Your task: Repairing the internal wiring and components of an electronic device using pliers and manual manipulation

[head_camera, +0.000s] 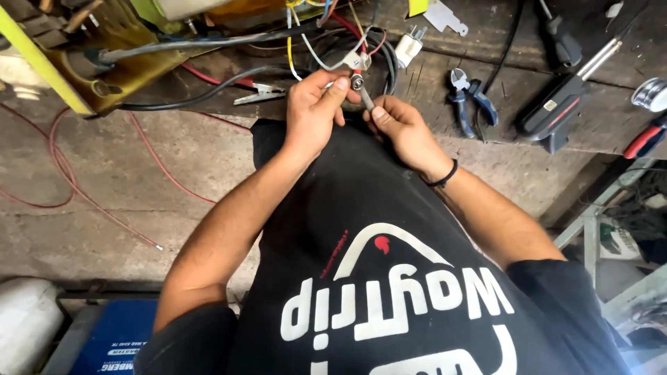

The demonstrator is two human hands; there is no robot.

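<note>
My left hand [314,111] pinches a small metal bolt and wire lug [357,81] at the end of a bundle of coloured wires [326,42]. Beside it, my right hand [401,128] grips a slim metal spanner [365,98] whose head sits on that bolt. Both hands meet just above the near edge of a dark wooden workbench [431,90]. The wires run up toward a yellow metal machine part [104,55] at the top left.
On the bench lie blue-handled pliers [472,97], a black soldering gun [563,104], a white plug [408,47], a crocodile clip [260,92] and a solder reel [652,94]. Red wire [62,167] trails over the concrete floor on the left. A blue box [114,337] sits bottom left.
</note>
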